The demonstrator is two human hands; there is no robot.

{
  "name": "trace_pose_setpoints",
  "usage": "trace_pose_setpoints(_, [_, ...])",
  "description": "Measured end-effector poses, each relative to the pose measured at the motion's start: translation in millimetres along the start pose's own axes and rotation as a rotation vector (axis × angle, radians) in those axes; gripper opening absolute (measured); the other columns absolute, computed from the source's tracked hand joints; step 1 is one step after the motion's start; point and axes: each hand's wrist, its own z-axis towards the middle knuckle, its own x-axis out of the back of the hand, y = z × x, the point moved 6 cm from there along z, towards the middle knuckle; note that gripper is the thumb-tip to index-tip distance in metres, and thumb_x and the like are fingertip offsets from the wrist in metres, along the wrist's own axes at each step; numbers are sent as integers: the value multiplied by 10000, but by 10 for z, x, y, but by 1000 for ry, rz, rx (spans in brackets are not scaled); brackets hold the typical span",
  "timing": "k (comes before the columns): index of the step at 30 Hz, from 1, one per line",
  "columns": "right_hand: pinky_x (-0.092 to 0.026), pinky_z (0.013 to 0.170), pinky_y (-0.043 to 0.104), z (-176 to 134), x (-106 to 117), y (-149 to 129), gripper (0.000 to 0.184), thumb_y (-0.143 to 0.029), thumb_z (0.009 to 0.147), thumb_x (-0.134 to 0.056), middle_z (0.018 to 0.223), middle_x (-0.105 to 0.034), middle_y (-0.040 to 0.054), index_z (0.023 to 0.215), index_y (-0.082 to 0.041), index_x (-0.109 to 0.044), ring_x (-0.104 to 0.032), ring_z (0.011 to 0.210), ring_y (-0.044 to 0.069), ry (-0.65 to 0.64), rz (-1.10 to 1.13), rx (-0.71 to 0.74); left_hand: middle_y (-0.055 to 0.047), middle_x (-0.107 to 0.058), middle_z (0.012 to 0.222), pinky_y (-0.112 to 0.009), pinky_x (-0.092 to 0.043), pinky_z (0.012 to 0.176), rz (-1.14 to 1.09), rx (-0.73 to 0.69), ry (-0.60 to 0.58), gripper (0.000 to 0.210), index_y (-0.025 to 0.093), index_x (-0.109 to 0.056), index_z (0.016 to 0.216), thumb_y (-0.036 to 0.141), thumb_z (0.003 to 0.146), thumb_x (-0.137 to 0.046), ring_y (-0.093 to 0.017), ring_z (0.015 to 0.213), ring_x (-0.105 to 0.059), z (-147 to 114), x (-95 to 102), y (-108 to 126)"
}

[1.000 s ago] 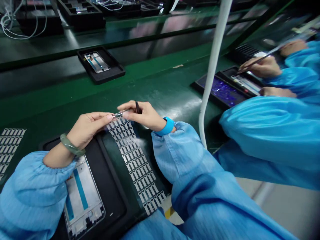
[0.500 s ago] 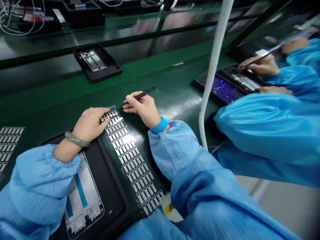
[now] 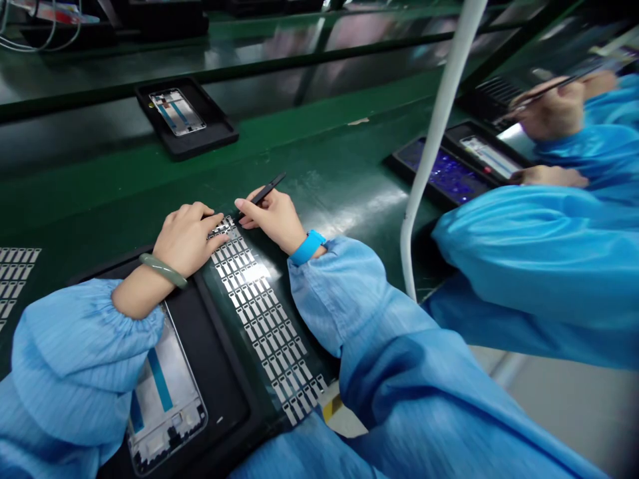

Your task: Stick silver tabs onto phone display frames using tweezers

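My left hand [image 3: 184,236] rests on the far end of a clear sheet covered in rows of small silvery metal stickers [image 3: 264,309]. Its thumb and fingers are spread. Black tweezers [image 3: 268,187] are pinched in my right hand [image 3: 273,218], whose fingertips are at the sheet's far right corner. The tips of the tweezers are hidden by the fingers. Below my left wrist lies a black tray [image 3: 214,352] with a silver phone frame [image 3: 170,392] in it. The frame bears blue strips, and my left sleeve covers part of it.
Another sticker sheet [image 3: 16,283] lies at the left. On the bench beyond sits a black tray [image 3: 214,130] with a phone frame [image 3: 178,112]. A white pole [image 3: 439,133] rises at the right, before a co-worker's sleeves [image 3: 539,246] and a tray of purple-blue pieces [image 3: 449,176].
My left hand has shifted slightly right and up over the sheet's far end. My right hand has moved left, closer to it, with the tweezers. The co-worker's tool hand has lifted away rightward.
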Motion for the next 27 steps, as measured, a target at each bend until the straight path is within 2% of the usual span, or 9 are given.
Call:
trace_pose_setpoints(5, [-600,524,226,23,-29,21,300,-402,738,-705,621,-628,-7,793,-155,-543,-687,580,136,9,19,-25,-115,-555,1206,-502,-404,957,9,5,-8,432,193,-580,1247,416,886,-501,-320,1121,-482,-3,-9,6])
trace_pose_setpoints(12, [-566,459,187,54,-42,-9,137,-175,780,-662,573,-596,-34,744,-149,-531,-637,489,91,54,125,-177,-113,-557,1201,-506,-394,963,-15,13,-9,424,193,-588,1234,410,873,-528,-328,1122,-477,11,-11,12])
trace_pose_setpoints(15, [-544,453,151,60,-37,-33,93,-111,803,-620,573,-607,-33,752,-138,-547,-613,465,63,33,244,-252,-115,-573,1175,-519,-395,954,-48,15,-1,411,203,-589,1229,387,866,-536,-334,1112,-482,22,-17,16])
trace_pose_setpoints(18, [-528,461,121,37,-49,-78,74,-137,822,-618,594,-634,-21,771,-132,-565,-592,454,40,-15,392,-293,-120,-590,1137,-514,-400,947,-110,24,33,444,191,-567,1250,362,839,-570,-330,1090,-504,16,1,8])
trace_pose_setpoints(21, [-522,479,99,-24,-99,-204,137,-231,804,-668,619,-646,-35,774,-151,-561,-590,470,25,-48,495,-227,-120,-561,1199,-461,-405,969,-205,50,115,493,182,-559,1243,394,802,-609,-303,1119,-507,-52,114,-16])
trace_pose_setpoints(23, [-528,499,101,-96,-171,-325,208,-302,761,-712,649,-654,-44,788,-164,-559,-607,501,26,-71,524,-151,-104,-565,1193,-397,-418,964,-275,73,188,459,184,-585,1193,452,821,-568,-260,1106,-526,-151,252,-29])
trace_pose_setpoints(27, [-539,512,123,-282,-373,-545,287,-378,715,-738,689,-664,-40,816,-170,-567,-622,524,38,-124,504,-49,-34,-650,906,-292,-451,804,-625,194,261,329,193,-662,898,481,821,-523,-178,846,-589,-430,497,-92])
